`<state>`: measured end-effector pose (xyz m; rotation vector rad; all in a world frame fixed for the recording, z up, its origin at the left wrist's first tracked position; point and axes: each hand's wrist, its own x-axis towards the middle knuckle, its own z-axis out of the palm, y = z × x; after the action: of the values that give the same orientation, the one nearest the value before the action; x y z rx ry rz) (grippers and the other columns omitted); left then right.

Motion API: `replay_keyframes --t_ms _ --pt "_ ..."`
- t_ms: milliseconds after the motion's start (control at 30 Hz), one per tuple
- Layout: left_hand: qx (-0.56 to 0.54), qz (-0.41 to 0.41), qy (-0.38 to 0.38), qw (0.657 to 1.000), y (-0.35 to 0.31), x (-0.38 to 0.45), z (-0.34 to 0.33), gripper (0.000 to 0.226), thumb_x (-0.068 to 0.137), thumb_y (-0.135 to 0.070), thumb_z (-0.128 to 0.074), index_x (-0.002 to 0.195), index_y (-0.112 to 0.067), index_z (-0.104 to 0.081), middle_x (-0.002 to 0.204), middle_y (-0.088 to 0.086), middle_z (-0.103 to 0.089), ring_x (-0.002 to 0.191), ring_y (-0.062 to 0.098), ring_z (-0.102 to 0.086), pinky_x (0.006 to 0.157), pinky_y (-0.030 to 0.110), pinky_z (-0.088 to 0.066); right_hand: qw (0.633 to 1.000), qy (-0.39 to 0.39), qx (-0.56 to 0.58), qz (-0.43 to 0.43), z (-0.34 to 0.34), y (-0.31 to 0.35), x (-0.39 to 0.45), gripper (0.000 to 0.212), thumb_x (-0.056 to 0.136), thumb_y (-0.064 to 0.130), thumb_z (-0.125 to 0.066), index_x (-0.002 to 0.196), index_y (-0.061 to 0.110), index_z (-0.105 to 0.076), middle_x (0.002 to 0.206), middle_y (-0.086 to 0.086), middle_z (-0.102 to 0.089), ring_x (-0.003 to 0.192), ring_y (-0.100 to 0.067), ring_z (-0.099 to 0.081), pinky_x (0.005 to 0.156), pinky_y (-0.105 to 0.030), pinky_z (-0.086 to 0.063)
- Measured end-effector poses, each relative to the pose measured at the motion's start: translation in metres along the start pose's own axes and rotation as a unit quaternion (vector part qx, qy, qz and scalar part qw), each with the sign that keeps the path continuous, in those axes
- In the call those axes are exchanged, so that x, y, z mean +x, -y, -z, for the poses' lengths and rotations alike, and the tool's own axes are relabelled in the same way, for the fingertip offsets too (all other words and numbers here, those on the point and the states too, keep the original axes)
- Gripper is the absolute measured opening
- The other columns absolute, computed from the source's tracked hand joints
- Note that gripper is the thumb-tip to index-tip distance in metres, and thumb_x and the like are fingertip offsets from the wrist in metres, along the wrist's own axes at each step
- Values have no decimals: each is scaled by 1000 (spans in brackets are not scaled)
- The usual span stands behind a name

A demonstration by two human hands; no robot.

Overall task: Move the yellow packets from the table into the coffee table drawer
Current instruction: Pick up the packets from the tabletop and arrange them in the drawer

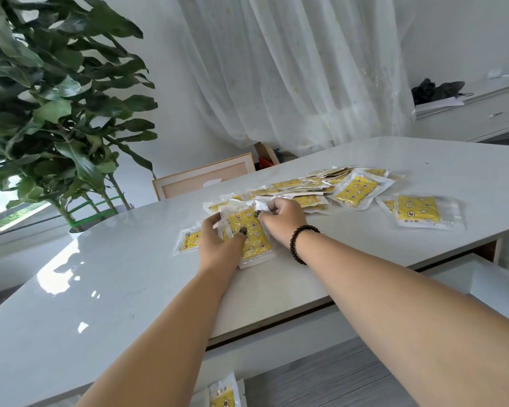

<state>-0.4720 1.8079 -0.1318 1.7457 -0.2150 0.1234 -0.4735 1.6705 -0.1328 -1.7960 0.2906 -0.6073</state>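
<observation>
**Packets on white bench, both hands at near end of pile**

- Bench [106,289]: glossy white top, tilted in the head view, running from lower left to upper right.
- Packets, main pile [315,186]: clear-edged sachets with yellow printed panels, heaped loosely and overlapping across the middle of the bench.
- Top packet [249,235]: lies face up at the near end of the pile, over others, between the two hands.
- Left hand [216,245]: grip closed on the top packet, thumb pressed on its yellow face, fingers curled at its left edge.
- Right hand [285,218]: fingers curled, grip pinching the clear upper edge of the packets at the top right of the same stack. A dark beaded bracelet [301,243] sits on this wrist.
- Single packet [188,239]: flat on the bench just left of the left hand, partly hidden by it.
- Outlying packets [420,212]: two overlapping, apart from the pile on the right side of the bench.
- Drawer [482,283]: white, pulled open under the bench's right front edge; its contents cannot be seen.
- Low packet [224,392]: below the bench's front edge, at the bottom of the view; what it rests on cannot be told.
- Plant [50,98]: large-leaved, behind the bench's left end.
- Curtain [291,69]: sheer white, behind the bench.
</observation>
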Motion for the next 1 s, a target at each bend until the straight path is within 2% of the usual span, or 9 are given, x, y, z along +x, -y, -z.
replay_keyframes --t_ms 100,167,267,333,400,500,633,800,1000 --pt "-25 20 -33 999 2 5 2 69 85 -10 -65 143 -31 -34 127 6 -57 106 24 -63 94 42 -52 999 26 -8 17 1 0 -3 20 78 16 -71 68 18 -54 64 7 -51 61 -9 -47 59 -17 -41" --pt "-26 31 -19 999 3 8 3 72 87 -11 -64 148 -28 -29 127 2 -55 108 23 -62 94 39 -51 998 54 -1 22 -1 2 -5 23 74 15 -76 65 20 -56 63 8 -53 61 -8 -49 62 -16 -44" --pt "-7 23 -2 1000 4 8 0 39 87 -11 -64 124 -19 -52 105 1 -66 84 16 -65 76 31 -54 999 12 27 21 -2 1 -4 11 76 19 -75 75 19 -64 71 6 -61 71 -11 -57 70 -23 -49" --pt "-27 27 -42 998 5 9 0 32 88 -17 -64 117 -21 -53 111 4 -66 86 18 -63 84 34 -53 997 -73 9 4 1 -1 1 7 82 21 -67 89 19 -65 85 4 -64 87 -16 -62 74 -25 -49" --pt "-49 41 -89 994 5 12 3 55 90 -24 -63 139 -24 -41 134 3 -56 108 22 -60 99 39 -48 990 -107 -84 -29 3 -4 7 26 85 25 -64 110 20 -61 110 -3 -59 112 -22 -54 85 -31 -49" --pt "-68 47 -135 987 3 11 9 76 94 -28 -56 153 -36 -11 152 -1 -36 112 23 -55 102 37 -43 940 -12 -342 -6 -3 -3 2 52 87 38 -58 136 29 -42 134 -4 -42 128 -28 -34 100 -40 -38" --pt "-106 44 -135 984 7 13 8 55 95 -25 -53 147 -34 -36 140 -4 -53 105 18 -62 90 30 -50 892 67 -443 64 -11 -2 -4 45 92 34 -51 136 37 -43 141 2 -40 131 -27 -30 104 -43 -28" --pt "-163 80 -77 980 5 13 6 78 82 -17 -72 149 -23 -34 127 -4 -56 98 21 -67 78 33 -57 936 41 -340 76 -9 4 -5 53 82 -9 -44 127 15 -58 118 -11 -64 114 -29 -56 94 -35 -48" --pt "-137 79 -62 985 6 13 8 99 72 -17 -75 151 -38 -19 128 -6 -56 104 23 -66 95 45 -52 988 -69 -138 26 -1 3 -3 43 85 -7 -47 122 8 -61 108 -5 -69 101 -18 -63 88 -19 -47"
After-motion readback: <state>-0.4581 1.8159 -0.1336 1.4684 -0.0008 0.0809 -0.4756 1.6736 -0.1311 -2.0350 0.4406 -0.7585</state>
